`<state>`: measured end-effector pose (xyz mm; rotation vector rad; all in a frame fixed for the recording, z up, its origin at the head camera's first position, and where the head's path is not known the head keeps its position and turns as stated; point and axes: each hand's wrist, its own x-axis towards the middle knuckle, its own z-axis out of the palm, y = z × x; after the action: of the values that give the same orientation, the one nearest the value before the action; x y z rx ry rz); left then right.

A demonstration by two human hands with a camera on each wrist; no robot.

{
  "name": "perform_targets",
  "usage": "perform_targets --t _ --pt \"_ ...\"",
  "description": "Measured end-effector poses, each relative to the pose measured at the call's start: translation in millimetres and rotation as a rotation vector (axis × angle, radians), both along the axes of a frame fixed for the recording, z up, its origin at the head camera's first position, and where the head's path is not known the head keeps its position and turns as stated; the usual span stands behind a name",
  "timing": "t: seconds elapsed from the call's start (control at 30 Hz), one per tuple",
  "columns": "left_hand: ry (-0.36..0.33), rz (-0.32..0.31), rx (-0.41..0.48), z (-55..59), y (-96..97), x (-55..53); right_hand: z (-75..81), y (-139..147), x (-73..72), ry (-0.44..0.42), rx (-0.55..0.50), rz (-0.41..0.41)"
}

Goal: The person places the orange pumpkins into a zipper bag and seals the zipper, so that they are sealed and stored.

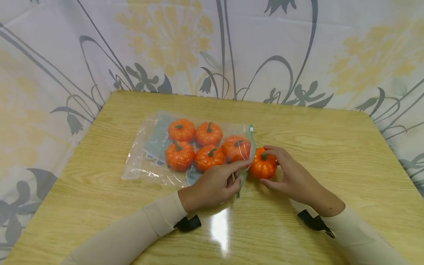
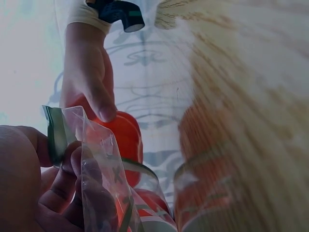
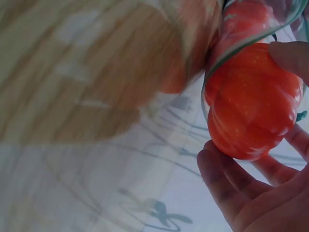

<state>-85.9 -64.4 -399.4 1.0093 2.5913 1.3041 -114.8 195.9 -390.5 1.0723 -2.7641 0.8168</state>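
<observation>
A clear zip bag (image 1: 135,162) with a green-edged mouth lies on the table, several small orange pumpkins (image 1: 180,156) with green stems inside it. My left hand (image 1: 213,184) pinches the bag's green edge (image 2: 57,137) between thumb and fingers, lifting it off the lower side. At the mouth, my right hand (image 1: 291,176) grips one more pumpkin (image 1: 262,165) between thumb and fingertips. In the right wrist view this pumpkin (image 3: 253,104) sits partly within the green rim of the opening. Part of the bag's mouth is hidden behind the left hand.
The wooden table (image 1: 331,147) runs up to a flower-patterned cloth (image 1: 248,48) at the back and sides. A light blue printed area (image 1: 159,136) shows on the bag beneath the pumpkins. Dark wrist straps (image 1: 188,223) are on both forearms.
</observation>
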Motion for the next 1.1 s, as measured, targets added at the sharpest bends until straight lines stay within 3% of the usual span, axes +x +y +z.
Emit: perform_targets --t 0.13,0.4,0.7,0.93,1.1 --pt "0.008 -0.005 0.012 -0.2 0.7 -1.0 0.7 -4 0.8 -0.022 0.0 0.008" --pt "0.031 0.0 0.061 -0.4 1.6 -1.2 0.5 -11 -1.0 0.016 0.002 0.032" --pt "0.085 -0.006 0.076 -2.3 2.3 0.6 0.4 -19 -0.5 -0.009 -0.052 0.009" --pt "0.138 0.002 0.075 -3.7 2.7 -0.2 -2.0 -29 -0.3 -0.139 -0.182 -0.015" --pt "0.13 0.006 0.05 -3.2 1.5 0.4 -2.9 -32 1.2 -0.245 -0.248 -0.063"
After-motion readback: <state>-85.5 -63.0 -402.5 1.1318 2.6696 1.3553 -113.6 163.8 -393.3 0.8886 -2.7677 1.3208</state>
